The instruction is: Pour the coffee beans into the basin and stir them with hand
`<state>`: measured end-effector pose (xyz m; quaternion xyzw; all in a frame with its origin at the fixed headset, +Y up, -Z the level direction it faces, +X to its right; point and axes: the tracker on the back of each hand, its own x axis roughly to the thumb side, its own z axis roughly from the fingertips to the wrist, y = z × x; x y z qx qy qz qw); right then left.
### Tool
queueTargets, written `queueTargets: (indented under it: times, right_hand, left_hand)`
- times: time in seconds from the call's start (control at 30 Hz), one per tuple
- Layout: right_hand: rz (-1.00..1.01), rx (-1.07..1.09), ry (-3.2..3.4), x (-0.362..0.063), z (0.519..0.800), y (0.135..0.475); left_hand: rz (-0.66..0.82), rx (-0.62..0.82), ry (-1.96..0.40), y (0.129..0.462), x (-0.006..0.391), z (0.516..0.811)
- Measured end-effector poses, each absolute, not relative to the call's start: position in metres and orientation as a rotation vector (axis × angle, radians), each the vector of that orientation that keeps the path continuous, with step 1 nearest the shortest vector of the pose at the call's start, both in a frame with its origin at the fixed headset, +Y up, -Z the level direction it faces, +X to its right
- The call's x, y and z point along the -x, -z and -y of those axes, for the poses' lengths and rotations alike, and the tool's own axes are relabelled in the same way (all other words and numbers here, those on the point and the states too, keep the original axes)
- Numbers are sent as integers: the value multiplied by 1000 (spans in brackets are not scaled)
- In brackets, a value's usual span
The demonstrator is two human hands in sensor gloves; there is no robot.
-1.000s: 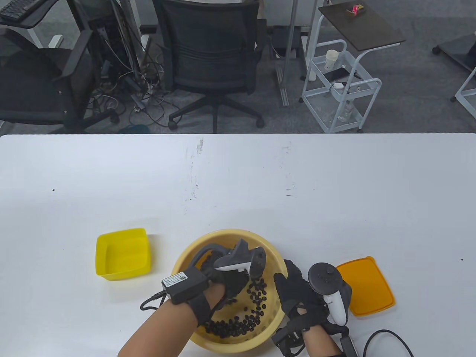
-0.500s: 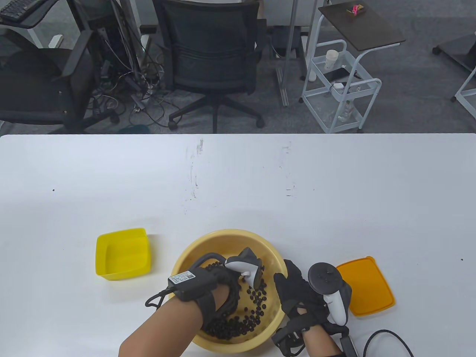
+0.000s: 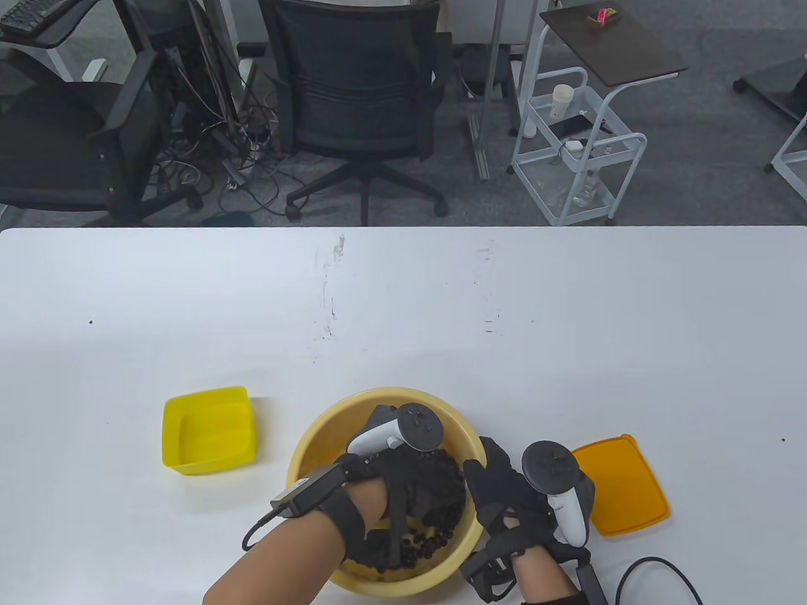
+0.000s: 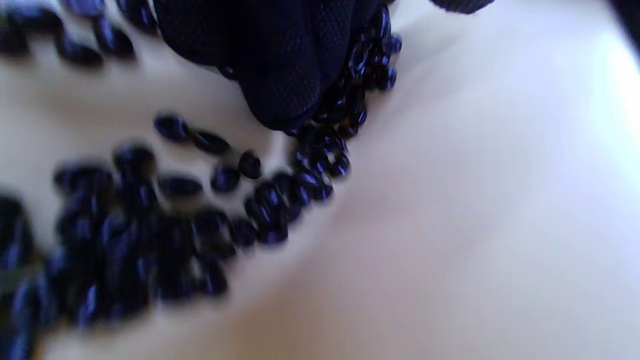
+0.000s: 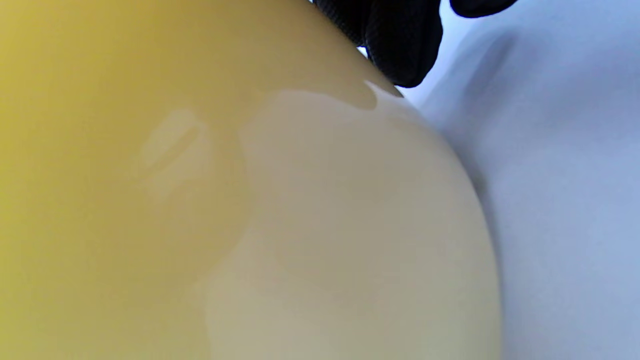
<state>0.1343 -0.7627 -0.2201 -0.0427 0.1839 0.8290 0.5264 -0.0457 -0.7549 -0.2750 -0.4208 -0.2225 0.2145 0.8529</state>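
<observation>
A pale yellow round basin (image 3: 318, 435) stands near the table's front edge with dark coffee beans (image 3: 421, 546) inside. My left hand (image 3: 413, 488) is down in the basin, its fingers spread among the beans by the right wall. In the left wrist view a gloved fingertip (image 4: 282, 85) touches a bank of beans (image 4: 150, 225) against the basin wall (image 4: 475, 200). My right hand (image 3: 495, 488) lies flat against the outside of the basin's right wall. In the right wrist view its fingers (image 5: 400, 45) rest on that outer wall (image 5: 200, 200).
An empty yellow square tub (image 3: 210, 430) sits left of the basin. An orange lid (image 3: 621, 485) lies flat to the right, just beyond my right hand. A black cable (image 3: 659, 564) loops at the front right. White table (image 5: 575, 210) stretches far behind.
My left hand has swept from the basin's left side across to its right wall, rolling over so the tracker faces up, and has pushed beans along. The right hand has stayed on the basin.
</observation>
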Motion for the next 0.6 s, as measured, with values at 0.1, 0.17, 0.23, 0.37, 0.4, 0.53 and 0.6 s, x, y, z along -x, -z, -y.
queueTargets:
  times: [0.1,0.17,0.23,0.37,0.4,0.53,0.6]
  right_hand:
    - [-438,106,-1972,-134,763,219]
    - [-435,109,-1976,-134,764,219]
    - [-435,113,-1973,-134,763,219]
    - [-428,117,-1981,-133,764,219]
    - [-428,118,-1983,-134,764,219]
    - [-427,122,-1990,-134,764,219]
    - [-427,124,-1993,-134,764,219]
  left_hand:
    - [528,665,-218,277,48,746]
    - [517,576,13,275,50,743]
    - [439,564,223,272,53,745]
    - [375,617,626,269,55,752]
    - [391,633,665,269,52,754]
    - [298,756,724,269,52,757]
    - [261,893,710,270,54,760]
